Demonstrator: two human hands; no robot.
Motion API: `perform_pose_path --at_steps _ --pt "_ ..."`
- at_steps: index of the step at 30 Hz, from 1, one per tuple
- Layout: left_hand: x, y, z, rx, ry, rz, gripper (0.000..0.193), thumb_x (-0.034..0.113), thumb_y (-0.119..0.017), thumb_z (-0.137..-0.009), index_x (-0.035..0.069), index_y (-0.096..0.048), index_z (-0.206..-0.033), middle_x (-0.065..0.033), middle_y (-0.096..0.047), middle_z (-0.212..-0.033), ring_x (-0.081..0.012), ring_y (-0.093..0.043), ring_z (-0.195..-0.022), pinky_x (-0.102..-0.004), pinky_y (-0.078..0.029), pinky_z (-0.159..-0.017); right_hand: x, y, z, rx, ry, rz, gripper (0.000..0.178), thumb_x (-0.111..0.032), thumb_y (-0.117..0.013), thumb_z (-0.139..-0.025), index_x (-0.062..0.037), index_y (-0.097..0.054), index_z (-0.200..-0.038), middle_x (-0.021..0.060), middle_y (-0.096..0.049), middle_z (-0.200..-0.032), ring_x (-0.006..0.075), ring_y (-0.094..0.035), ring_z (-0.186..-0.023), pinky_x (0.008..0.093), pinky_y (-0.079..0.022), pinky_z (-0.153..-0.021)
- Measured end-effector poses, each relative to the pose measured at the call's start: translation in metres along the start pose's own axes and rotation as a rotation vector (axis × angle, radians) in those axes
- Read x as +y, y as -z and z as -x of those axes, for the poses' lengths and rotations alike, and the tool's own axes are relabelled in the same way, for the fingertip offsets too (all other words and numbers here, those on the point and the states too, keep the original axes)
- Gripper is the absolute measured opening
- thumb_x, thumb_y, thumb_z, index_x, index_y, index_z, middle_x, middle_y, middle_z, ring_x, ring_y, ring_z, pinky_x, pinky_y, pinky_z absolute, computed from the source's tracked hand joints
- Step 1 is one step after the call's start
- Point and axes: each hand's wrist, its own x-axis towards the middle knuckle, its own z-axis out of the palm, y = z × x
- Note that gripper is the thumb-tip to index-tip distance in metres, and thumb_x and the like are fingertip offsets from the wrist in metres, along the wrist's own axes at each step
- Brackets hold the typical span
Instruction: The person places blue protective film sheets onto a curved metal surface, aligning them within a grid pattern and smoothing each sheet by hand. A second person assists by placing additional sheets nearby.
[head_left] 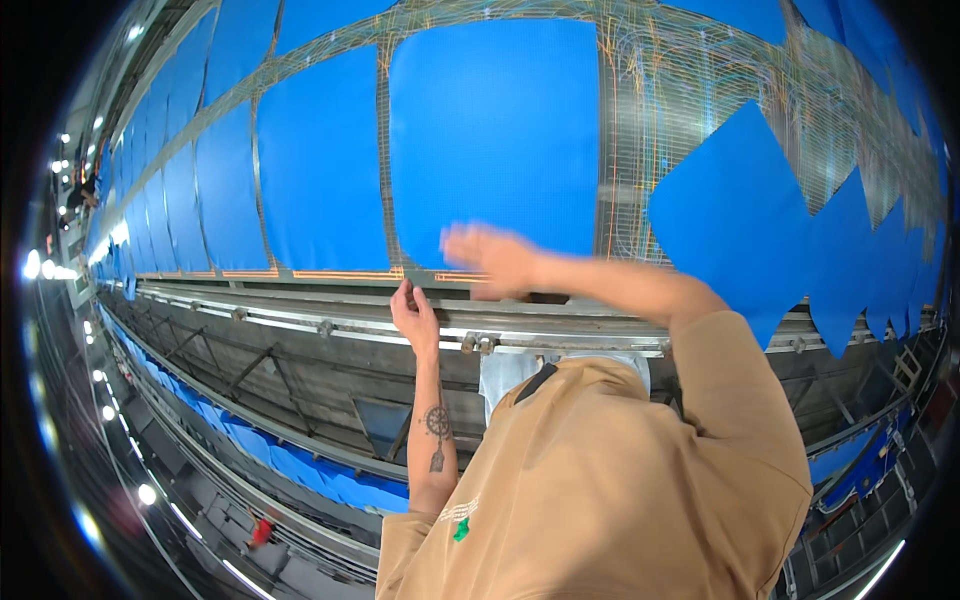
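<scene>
A large blue sheet with rounded corners lies flat on the long table, straight ahead of me. Over its near edge my right hand is stretched out flat, fingers extended and blurred by motion, palm side hidden. My left hand is at the table's near edge, by the gap between this sheet and the blue sheet to its left. Its fingers are curled with the thumb close to them. Whatever is between those fingertips, if anything, is too small to make out.
More blue sheets run in a row to the left. On the right, blue sheets lie turned and overlapping, partly over the table's edge. Coloured lines cover the bare table surface. A metal rail runs along the near side.
</scene>
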Motion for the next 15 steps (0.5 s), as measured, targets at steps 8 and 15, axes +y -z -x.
perform_pose_path --at_steps 8,15 --pt "0.024 -0.033 -0.051 0.139 0.085 0.218 0.026 0.013 -0.072 -0.094 -0.012 -0.075 -0.102 -0.0112 -0.072 -0.076 -0.0128 -0.063 -0.071 -0.0313 -0.052 -0.068 0.087 0.074 -0.072 0.369 -0.443 0.612 0.076 -0.043 -0.049 -0.103 0.0093 -0.034 -0.155 0.0252 -0.028 -0.167 0.0392 -0.026 -0.156 0.0491 -0.021 -0.128" --pt "0.017 -0.044 -0.067 0.179 0.312 0.12 0.029 0.019 -0.078 -0.089 -0.009 -0.077 -0.096 -0.0189 -0.076 -0.083 -0.0277 -0.073 -0.074 -0.0398 -0.055 -0.074 0.017 0.026 -0.02 0.13 -0.23 0.405 0.069 -0.032 -0.055 -0.1 0.0024 -0.037 -0.157 0.021 -0.029 -0.168 0.0363 -0.026 -0.156 0.0482 -0.023 -0.128"
